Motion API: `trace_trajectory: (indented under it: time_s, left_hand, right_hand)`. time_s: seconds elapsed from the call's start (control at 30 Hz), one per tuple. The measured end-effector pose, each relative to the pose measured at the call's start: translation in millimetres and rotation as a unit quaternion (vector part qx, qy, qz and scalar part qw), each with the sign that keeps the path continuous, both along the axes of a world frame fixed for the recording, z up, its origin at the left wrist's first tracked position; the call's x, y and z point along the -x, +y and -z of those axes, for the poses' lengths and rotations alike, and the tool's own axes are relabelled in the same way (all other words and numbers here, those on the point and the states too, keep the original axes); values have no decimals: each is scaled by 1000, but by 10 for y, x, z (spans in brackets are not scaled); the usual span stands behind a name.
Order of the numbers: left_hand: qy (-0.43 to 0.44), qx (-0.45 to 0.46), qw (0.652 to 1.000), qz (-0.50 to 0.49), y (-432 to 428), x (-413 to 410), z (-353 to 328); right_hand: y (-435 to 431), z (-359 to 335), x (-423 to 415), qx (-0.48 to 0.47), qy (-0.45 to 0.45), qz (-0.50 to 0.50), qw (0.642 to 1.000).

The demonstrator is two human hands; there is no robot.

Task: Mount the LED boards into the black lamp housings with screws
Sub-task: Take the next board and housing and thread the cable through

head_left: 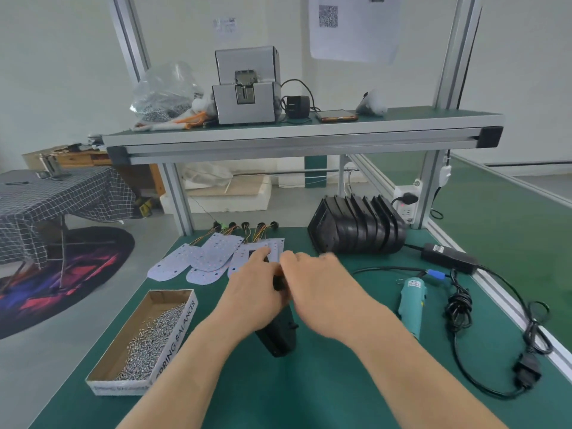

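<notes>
Fingers (325,258) blurred, black lamp housing (278,339) mostly behind left hand (253,292).

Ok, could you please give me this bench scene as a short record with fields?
left hand: grips a black lamp housing
right hand: blurred, beside the left; grip unclear
LED boards: fanned on the mat, behind the hands
screws: loose in the open cardboard box, left
spare housings: stacked, back right
electric screwdriver: lying on the mat, right, untouched

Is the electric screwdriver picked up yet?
No, the teal screwdriver lies on the green mat, apart from the right hand.
</notes>
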State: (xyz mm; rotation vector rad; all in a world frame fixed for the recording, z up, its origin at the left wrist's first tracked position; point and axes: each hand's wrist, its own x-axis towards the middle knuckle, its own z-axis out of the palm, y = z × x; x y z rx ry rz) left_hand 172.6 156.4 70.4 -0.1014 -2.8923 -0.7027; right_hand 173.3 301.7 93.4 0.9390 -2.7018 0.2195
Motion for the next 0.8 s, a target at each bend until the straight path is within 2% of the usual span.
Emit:
trace_trajectory:
  time_s: [0.07,0.13,0.2,0.27,0.37,0.43,0.47,0.53,0.6,0.73,0.8]
  left_hand:
    - [5,-9,1000,-4,30,-7,-15]
    - [-17,-44,998,30,-49,-24,-46]
    - [-74,-156,982,75,-221,-63,-91]
    - [-105,-309,941,87,-407,-110,-85]
    - [-102,-472,864,141,-562,-110,140]
    - [-116,-527,815,211,-491,-85,311]
    - [-115,-538,803,230,-426,-63,374]
    - [-107,-570,786,212,-302,-8,402]
    - [-87,-617,763,173,-257,55,439]
    - [-101,-724,666,149,-235,67,487]
    - [-125,-739,654,100,-173,126,606]
  right_hand:
    - [-17,35,30,4,-62,11,998]
    - [41,31,98,52,-82,-2,995]
    - [128,44,179,127,-98,-17,987]
    - [237,75,251,213,-111,-38,970]
    - [359,107,309,335,-161,-45,927]
    - [363,130,321,389,-192,-41,900]
    - [343,147,321,405,-203,-41,890]
    - [302,174,310,419,-213,-45,881]
    - [299,203,302,410,-205,-53,887]
    - [360,271,317,392,-211,-80,892]
    - [364,280,323,368,-179,-91,908]
